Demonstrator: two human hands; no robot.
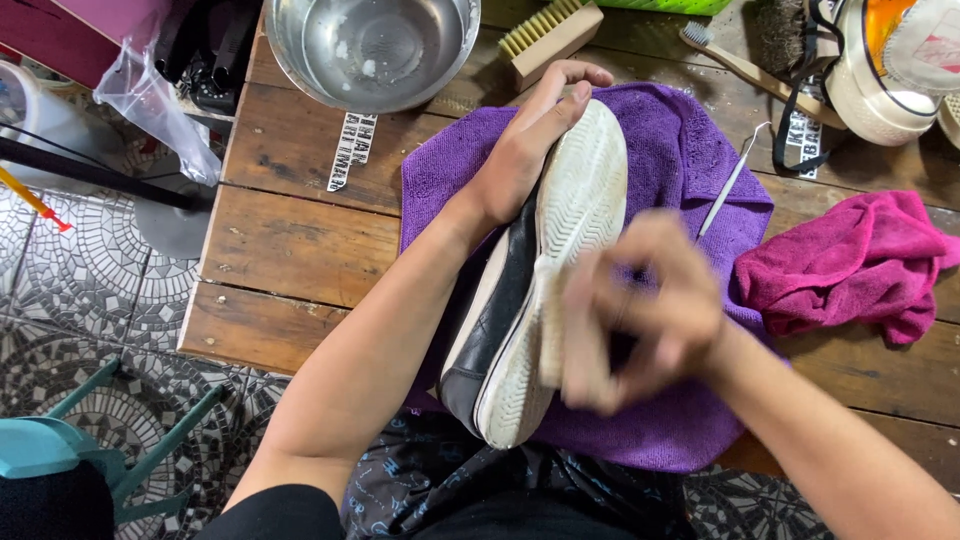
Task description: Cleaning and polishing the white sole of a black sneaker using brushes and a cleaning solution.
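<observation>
A black sneaker with a white ribbed sole (575, 215) lies on its side on a purple cloth (690, 150), sole turned toward me. My left hand (530, 140) grips the toe end and holds the shoe steady. My right hand (640, 310), blurred by motion, is closed on a wooden scrub brush (553, 320) whose pale bristles press against the sole near the heel half.
On the wooden table (290, 240) stand a steel bowl (372, 50), a second wooden brush (548, 35), a toothbrush (735, 62), a thin metal pick (728, 185) and a magenta cloth (855, 265). Another shoe (880, 70) sits at the far right. A teal stool (60, 445) stands on the tiled floor.
</observation>
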